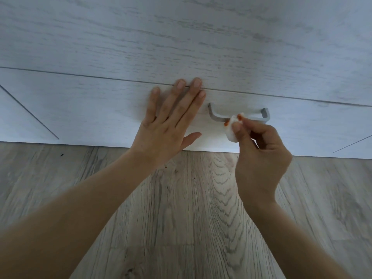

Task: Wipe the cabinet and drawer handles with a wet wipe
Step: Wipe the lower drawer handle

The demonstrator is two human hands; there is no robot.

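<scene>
Two bare hands work at a low drawer front of pale grey wood grain, seen from the head camera looking down. The left hand lies flat against that front, fingers straight and lightly spread, thumb out to the side; its longest fingertips reach the thin seam between this drawer and the panel above. Just to its right sits the handle, a grey bar with bent ends standing off the front. The right hand has its fingers curled and pinches a small bunched wipe between thumb and fingertips. The wipe is white with orange marks along its upper edge, and it touches the middle of the bar from the near side. The handle's left leg and right corner show on either side of the wipe; the stretch behind the wipe is hidden. Both forearms are bare and come in from the bottom edge of the view. Below the drawer runs a floor of grey-brown planks with strong grain. Diagonal seams cross the cabinet face at far left and far right.
</scene>
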